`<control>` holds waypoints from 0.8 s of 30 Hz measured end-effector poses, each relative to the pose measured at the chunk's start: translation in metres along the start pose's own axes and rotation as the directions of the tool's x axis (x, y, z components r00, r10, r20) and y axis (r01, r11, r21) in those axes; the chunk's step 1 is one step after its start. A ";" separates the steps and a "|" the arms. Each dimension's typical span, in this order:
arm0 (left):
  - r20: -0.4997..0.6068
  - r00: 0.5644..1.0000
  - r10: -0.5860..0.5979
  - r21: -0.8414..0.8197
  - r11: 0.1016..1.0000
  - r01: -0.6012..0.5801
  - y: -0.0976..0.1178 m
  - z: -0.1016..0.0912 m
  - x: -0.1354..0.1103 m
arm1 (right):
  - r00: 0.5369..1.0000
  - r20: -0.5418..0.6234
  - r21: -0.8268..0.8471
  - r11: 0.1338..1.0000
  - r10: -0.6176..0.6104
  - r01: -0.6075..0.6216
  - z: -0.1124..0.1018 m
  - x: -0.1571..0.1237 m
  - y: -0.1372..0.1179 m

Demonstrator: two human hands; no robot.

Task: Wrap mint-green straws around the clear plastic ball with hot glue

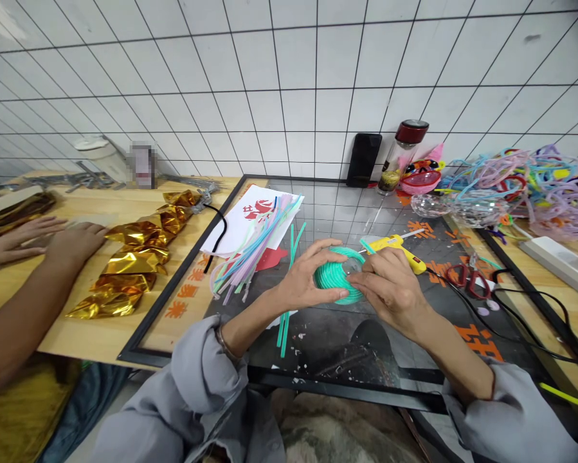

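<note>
My left hand [308,273] is wrapped round a hollow form [334,276] wound with rows of green pipe cleaner, holding it on its side above the glass tabletop. Something clear or greyish shows at its right opening. My right hand [389,283] is closed in a pinch at that opening, and a green pipe cleaner end [366,245] sticks out above its fingers. Behind the right hand lies a yellow glue gun [395,244]. Loose green pipe cleaners [283,334] rest on the glass below and behind my left wrist.
A bundle of pastel pipe cleaners [254,247] lies on white paper [235,225]. Red-handled scissors [469,280], cables and a power strip [559,263] are at right. A phone [364,159] and bottle [397,161] stand by the wall. At left, another person's hands [74,244] are near gold foil [134,257].
</note>
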State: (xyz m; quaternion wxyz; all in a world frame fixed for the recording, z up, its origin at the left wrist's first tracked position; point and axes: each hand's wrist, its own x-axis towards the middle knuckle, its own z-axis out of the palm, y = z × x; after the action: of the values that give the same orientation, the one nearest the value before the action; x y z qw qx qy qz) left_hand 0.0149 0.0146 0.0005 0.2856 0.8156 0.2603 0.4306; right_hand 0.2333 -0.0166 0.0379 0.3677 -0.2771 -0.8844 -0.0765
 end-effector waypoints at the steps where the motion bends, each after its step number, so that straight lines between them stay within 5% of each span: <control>1: -0.004 1.000 0.009 0.015 1.000 -0.009 -0.001 0.000 0.000 | 1.000 -0.001 0.005 1.000 0.003 -0.003 0.000 0.000 0.000; 14: 0.025 0.999 0.034 0.007 0.999 -0.034 0.001 -0.002 0.001 | 1.000 0.003 -0.010 1.000 -0.002 0.002 0.000 0.001 -0.001; 24: 0.006 0.973 -0.231 -0.241 0.944 0.226 0.010 0.002 0.001 | 1.000 0.017 0.003 1.000 -0.015 0.015 0.000 -0.002 -0.001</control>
State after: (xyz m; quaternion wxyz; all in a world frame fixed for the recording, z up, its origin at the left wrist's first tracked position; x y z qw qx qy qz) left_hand 0.0191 0.0077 0.0068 0.4273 0.7344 0.3022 0.4321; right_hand 0.2338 -0.0183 0.0372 0.3600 -0.2708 -0.8896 -0.0757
